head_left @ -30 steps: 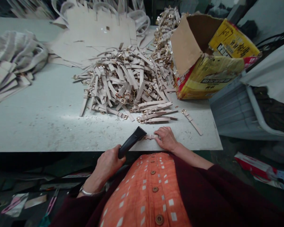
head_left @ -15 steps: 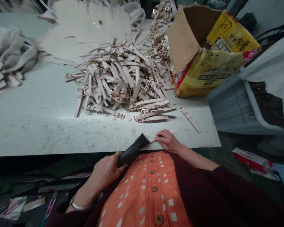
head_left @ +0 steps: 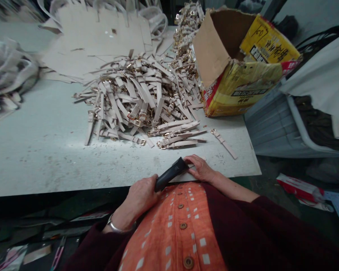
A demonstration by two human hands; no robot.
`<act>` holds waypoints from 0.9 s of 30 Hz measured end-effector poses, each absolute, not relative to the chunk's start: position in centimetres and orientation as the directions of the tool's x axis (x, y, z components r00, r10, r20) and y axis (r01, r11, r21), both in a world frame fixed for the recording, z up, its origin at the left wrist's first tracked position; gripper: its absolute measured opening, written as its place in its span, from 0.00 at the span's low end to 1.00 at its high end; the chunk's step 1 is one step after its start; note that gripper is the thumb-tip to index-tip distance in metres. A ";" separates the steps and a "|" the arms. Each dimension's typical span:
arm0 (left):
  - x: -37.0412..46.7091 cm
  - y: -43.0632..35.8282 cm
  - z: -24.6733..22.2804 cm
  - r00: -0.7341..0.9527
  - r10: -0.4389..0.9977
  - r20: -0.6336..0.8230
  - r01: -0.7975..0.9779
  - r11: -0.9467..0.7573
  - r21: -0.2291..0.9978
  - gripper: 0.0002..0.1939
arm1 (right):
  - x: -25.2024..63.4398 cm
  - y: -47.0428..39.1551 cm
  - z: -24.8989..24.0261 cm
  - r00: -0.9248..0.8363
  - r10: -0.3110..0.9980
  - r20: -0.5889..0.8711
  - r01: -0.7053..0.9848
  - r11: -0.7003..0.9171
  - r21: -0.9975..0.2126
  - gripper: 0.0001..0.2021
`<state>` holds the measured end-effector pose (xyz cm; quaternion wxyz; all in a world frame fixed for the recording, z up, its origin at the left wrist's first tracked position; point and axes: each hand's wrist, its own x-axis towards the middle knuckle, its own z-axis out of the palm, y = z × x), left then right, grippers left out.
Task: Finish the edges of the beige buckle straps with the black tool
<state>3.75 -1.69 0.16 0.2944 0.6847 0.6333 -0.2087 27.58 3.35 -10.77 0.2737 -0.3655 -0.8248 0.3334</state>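
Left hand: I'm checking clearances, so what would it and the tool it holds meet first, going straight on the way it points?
With the black tool leading, the left hand would probably meet the right hand first, or the small strap in its grasp; depth there is unclear.

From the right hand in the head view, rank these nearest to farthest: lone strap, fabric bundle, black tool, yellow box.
From the right hand:
1. Black tool: just left.
2. Lone strap: ahead, right.
3. Yellow box: farther back, right.
4. Fabric bundle: far left.
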 end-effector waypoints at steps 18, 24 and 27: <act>2.9 -2.6 -0.7 0.052 0.774 -0.631 0.991 0.038 0.128 0.15 | 27.2 3.4 -10.5 -0.576 0.779 0.249 0.443 0.553 -0.705 0.21; 0.0 -3.8 -0.8 -0.013 0.785 -0.619 0.982 0.126 0.138 0.15 | 31.0 4.4 -8.9 -0.310 0.896 0.317 0.597 0.443 -0.669 0.12; -0.4 -4.1 -1.0 -0.046 0.778 -0.627 0.981 0.155 0.121 0.16 | 34.4 5.6 -8.4 -0.094 0.930 0.356 0.690 0.319 -0.650 0.08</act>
